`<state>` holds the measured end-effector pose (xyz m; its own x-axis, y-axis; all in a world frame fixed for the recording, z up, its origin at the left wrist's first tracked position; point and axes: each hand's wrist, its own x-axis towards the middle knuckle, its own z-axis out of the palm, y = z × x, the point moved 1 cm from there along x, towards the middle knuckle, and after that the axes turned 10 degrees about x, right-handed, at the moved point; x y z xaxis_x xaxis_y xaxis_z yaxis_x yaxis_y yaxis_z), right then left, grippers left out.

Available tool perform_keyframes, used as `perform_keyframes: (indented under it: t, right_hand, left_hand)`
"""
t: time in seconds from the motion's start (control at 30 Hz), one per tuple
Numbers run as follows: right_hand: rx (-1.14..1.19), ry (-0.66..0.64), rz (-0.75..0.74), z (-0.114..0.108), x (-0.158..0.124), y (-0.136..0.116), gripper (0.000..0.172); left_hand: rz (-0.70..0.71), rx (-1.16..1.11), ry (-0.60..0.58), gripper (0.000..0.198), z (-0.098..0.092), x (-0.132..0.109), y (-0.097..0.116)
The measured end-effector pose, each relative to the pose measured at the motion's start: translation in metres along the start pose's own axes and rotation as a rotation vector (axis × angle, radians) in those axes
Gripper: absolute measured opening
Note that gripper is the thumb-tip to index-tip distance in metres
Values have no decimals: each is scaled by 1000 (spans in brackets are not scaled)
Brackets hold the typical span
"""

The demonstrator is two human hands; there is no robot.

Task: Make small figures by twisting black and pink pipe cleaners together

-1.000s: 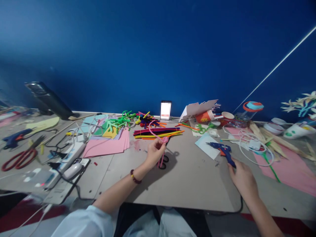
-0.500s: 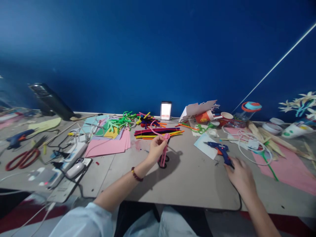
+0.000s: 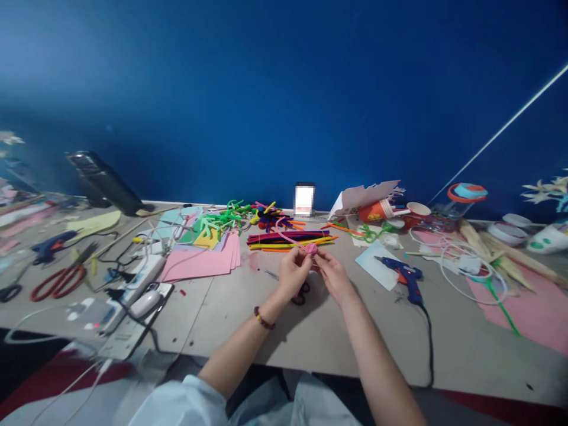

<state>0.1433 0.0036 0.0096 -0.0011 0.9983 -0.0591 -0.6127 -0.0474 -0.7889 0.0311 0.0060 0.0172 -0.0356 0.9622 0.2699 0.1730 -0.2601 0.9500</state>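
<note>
My left hand [image 3: 293,271] pinches a pink pipe cleaner [image 3: 310,248] coiled into a small rosette at its top, held over the middle of the table. My right hand [image 3: 333,276] has its fingertips closed on the same pink coil from the right side. A loose end of the pipe cleaner arcs up and back to the left. Small black scissors [image 3: 303,292] lie on the table just under my hands. A blue hot glue gun [image 3: 404,277] rests to the right on a pale paper sheet, its black cord trailing toward the near edge.
A bundle of coloured pipe cleaners [image 3: 290,238] lies behind my hands, pink paper sheets [image 3: 202,264] to the left. A power strip [image 3: 135,278], red scissors [image 3: 60,280] and a second glue gun [image 3: 49,247] sit far left. Paper cups [image 3: 377,210] and a white cable coil [image 3: 470,269] stand right.
My right hand let go of the blue glue gun and moved left to join my left hand on the pink pipe cleaner. The view shifted slightly to the left.
</note>
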Motion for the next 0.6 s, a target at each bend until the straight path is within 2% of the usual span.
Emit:
perform_keyframes:
  t: [0.23,0.43,0.6]
  right_hand:
    - [112,2,6,-9,-4,9,25]
    - [206,-4,59,-11,-3,13,27]
    - [226,8,8,-9,-4,16,26]
  left_hand:
    - [27,73,-41,21,1,-9,1]
    - [-16,-4,-112,23,2,-9,1]
    - [-48,-65,-125,22,3,-9,0]
